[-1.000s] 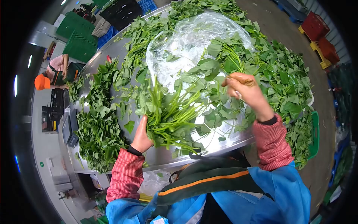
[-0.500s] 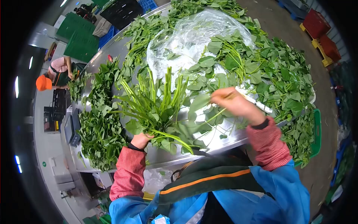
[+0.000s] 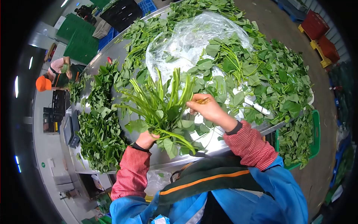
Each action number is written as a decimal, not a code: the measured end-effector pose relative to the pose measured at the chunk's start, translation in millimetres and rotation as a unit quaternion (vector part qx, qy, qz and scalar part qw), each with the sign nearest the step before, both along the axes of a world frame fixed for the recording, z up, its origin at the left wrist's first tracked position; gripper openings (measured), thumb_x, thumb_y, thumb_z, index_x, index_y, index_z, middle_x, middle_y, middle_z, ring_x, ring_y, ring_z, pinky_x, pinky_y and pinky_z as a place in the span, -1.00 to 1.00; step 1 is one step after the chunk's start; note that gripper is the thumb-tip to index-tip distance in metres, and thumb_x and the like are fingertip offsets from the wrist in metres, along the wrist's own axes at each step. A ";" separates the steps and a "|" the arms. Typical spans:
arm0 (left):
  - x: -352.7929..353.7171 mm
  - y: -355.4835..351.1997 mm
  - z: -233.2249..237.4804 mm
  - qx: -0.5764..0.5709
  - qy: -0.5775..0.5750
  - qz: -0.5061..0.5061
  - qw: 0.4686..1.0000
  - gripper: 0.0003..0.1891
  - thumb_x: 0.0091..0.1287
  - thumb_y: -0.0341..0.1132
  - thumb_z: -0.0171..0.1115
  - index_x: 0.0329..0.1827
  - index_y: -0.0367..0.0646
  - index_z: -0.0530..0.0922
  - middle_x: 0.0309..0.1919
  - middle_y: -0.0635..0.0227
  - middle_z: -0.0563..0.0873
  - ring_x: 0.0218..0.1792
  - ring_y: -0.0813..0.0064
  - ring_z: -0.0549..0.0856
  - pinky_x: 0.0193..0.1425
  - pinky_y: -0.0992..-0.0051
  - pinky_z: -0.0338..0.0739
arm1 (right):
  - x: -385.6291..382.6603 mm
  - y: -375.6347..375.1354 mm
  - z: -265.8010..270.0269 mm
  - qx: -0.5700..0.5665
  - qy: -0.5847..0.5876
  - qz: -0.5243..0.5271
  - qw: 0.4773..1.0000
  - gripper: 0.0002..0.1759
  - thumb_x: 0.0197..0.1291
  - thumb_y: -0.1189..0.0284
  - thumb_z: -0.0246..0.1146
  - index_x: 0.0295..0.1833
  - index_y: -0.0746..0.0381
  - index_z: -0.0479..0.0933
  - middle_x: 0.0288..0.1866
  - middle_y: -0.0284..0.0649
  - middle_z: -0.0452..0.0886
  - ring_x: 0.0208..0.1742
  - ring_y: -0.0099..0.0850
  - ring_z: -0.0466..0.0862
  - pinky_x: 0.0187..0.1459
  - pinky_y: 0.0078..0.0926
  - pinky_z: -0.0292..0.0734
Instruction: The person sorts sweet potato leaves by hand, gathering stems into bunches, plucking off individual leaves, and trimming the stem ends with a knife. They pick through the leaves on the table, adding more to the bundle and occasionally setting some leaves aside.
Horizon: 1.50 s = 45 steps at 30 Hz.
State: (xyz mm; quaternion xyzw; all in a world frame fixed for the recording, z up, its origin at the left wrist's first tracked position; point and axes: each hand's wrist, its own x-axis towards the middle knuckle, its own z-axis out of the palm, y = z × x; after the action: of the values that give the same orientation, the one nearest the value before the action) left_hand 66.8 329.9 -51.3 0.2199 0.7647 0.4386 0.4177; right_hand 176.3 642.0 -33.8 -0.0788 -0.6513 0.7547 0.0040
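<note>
My left hand (image 3: 146, 140) is wrapped round the lower part of a bunch of leafy greens (image 3: 160, 108), its cut stems pointing up and away from me. At the right side of the bunch is my right hand (image 3: 209, 108), fingers pinched together close to the stems. Something thin and brownish shows in its curled fingers; I cannot make out what it is. Beneath and beyond the hands, clear plastic sheeting (image 3: 179, 41) lies on the metal table (image 3: 164, 158), with loose leafy stems (image 3: 233, 56) on it. A white-handled tool (image 3: 257, 107) rests among leaves to the right.
Piles of greens (image 3: 99, 130) line the table's left side and heap up on the right (image 3: 287, 82). A scale (image 3: 71, 128) stands at the left edge. A green crate (image 3: 316, 134) with greens is at the right. Another person (image 3: 57, 74) in an orange cap works at far left.
My right hand has moved left, from over the plastic to the side of the bunch. The leafy stem that hung from it no longer shows apart. My left hand has shifted slightly right with the bunch.
</note>
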 end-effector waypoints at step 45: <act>6.6 57.1 51.2 0.094 0.135 0.086 0.983 -0.06 -0.04 -0.51 0.43 0.44 -0.27 0.08 0.15 0.21 0.55 0.09 0.39 0.59 0.22 0.39 0.45 | 12.1 -5.7 81.6 0.314 0.115 -0.056 0.941 -0.06 -0.16 -0.01 0.49 0.27 0.28 0.32 -0.18 0.03 0.59 -0.16 -0.10 0.63 -0.06 -0.29 0.53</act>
State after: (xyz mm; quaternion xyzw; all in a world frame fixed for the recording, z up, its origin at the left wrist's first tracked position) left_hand 73.4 386.9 -0.2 0.2489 0.7855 0.5090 0.2490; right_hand 188.4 636.3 47.8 -0.0223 -0.8450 0.5140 0.1457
